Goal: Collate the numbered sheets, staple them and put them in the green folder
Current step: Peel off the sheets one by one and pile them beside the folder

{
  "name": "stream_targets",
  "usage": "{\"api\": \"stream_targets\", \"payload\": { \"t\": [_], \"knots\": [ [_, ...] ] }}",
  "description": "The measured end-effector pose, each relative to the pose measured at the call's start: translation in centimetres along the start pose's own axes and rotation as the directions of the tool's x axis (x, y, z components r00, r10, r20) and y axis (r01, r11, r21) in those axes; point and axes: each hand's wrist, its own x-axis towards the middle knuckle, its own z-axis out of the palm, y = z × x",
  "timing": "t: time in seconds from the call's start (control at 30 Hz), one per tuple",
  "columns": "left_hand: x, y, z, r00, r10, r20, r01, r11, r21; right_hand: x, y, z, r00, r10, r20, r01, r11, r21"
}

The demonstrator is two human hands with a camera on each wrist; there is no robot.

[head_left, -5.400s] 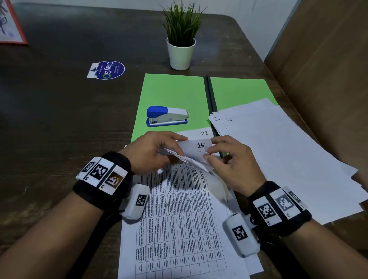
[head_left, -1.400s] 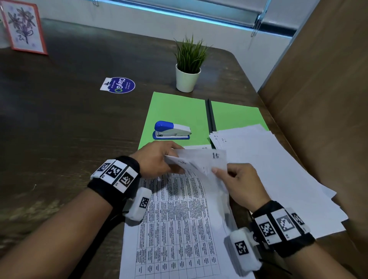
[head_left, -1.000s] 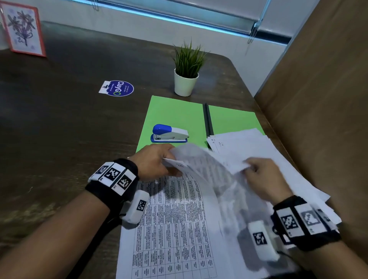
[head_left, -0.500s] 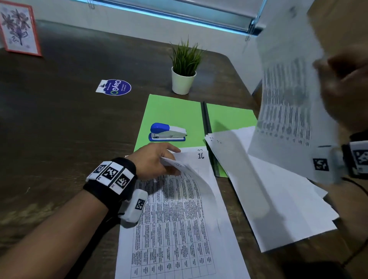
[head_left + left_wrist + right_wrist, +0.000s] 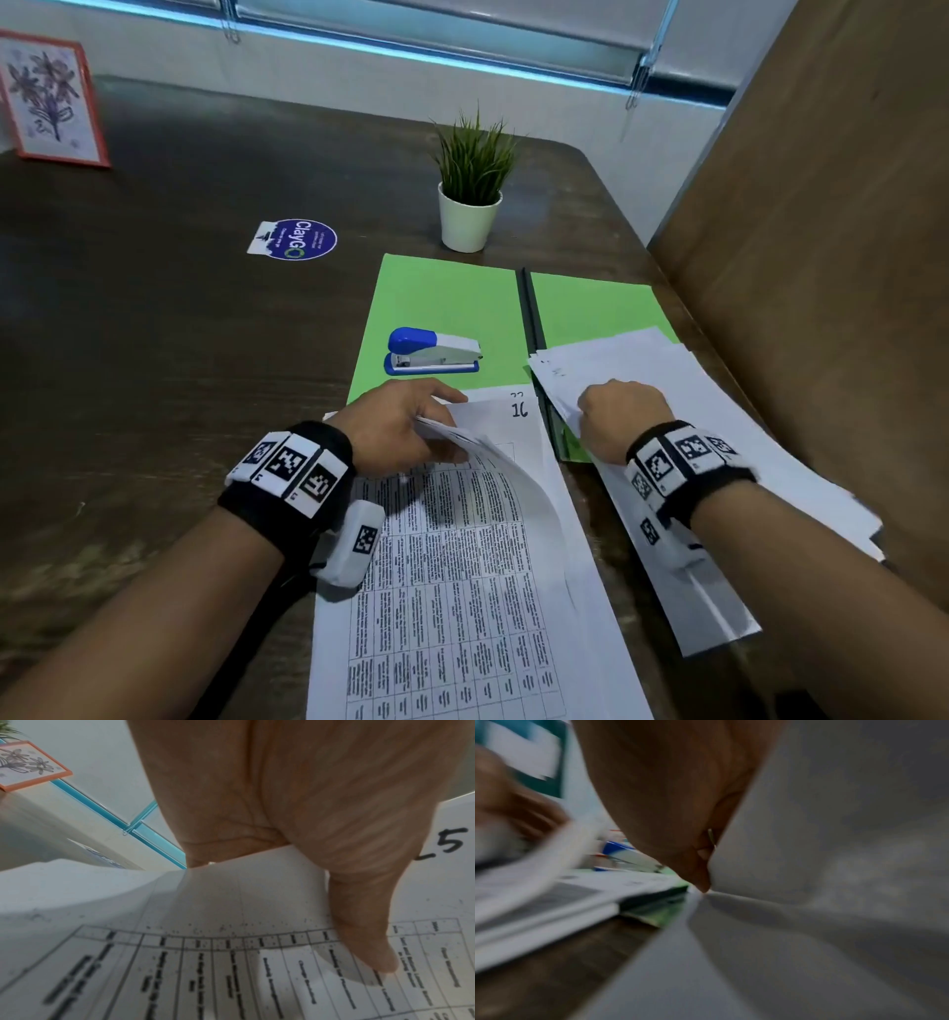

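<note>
Left hand point(image 5: 398, 426) pinches lifted corners of the printed stack point(image 5: 462, 591); sheet 16 point(image 5: 518, 411) exposed. Right hand point(image 5: 619, 419) grips the blank-side pile point(image 5: 719, 437) edge, fingers hidden. Green folder point(image 5: 452, 303) open on tabletop point(image 5: 179, 360), stapler point(image 5: 434, 352) on it.

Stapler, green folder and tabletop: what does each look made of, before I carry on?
Stapler: looks like glossy plastic, a blue and pale grey shell with soft highlights; any metal parts are not clear.
Green folder: looks like matt card or thin plastic, flat and even, with a dark spine strip.
Tabletop: dark wood or wood-look laminate, with visible grain and a dull sheen.
</note>
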Motion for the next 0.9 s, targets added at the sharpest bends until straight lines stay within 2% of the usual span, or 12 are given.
{"api": "stream_targets", "payload": {
  "t": [0.13,0.2,0.27,0.33,0.4,0.43,0.63,0.77,0.9],
  "knots": [
    [0.2,-0.4,0.1,1.0,0.011,-0.001,-0.011,1.0,0.007,1.0,1.8,2.0,0.987,0.131,0.09,-0.149,0.962,0.227],
    [0.2,-0.6,0.1,1.0,0.006,-0.004,-0.006,1.0,0.007,0.7,1.6,1.9,0.986,0.164,0.035,-0.166,0.923,0.348],
    [0.2,-0.6,0.1,1.0,0.005,-0.006,-0.005,1.0,0.006,-0.4,0.8,1.4,0.978,0.182,-0.103,-0.107,0.859,0.5],
    [0.3,-0.5,0.2,1.0,0.007,-0.005,-0.007,1.0,0.006,-2.1,-0.6,0.8,0.955,0.207,-0.215,0.0,0.72,0.694],
    [0.2,-0.5,0.2,1.0,0.0,-0.007,0.0,1.0,0.002,-3.8,-2.2,0.2,0.959,0.176,-0.223,0.086,0.569,0.818],
    [0.2,-0.5,0.2,1.0,-0.002,-0.007,0.002,1.0,-0.001,-4.7,-2.9,0.2,0.966,0.14,-0.216,0.109,0.536,0.837],
    [0.0,-0.2,0.2,1.0,0.011,-0.007,-0.011,1.0,-0.007,-7.1,-4.2,1.0,0.965,0.021,-0.262,0.207,0.551,0.809],
    [0.0,-0.1,0.1,1.0,0.008,0.001,-0.008,1.0,0.008,-6.4,-3.8,0.8,0.946,-0.044,-0.32,0.261,0.69,0.676],
    [0.0,0.0,0.1,1.0,-0.003,-0.005,0.003,1.0,0.016,-5.8,-3.8,0.9,0.934,-0.071,-0.351,0.28,0.754,0.594]
  ]
}}
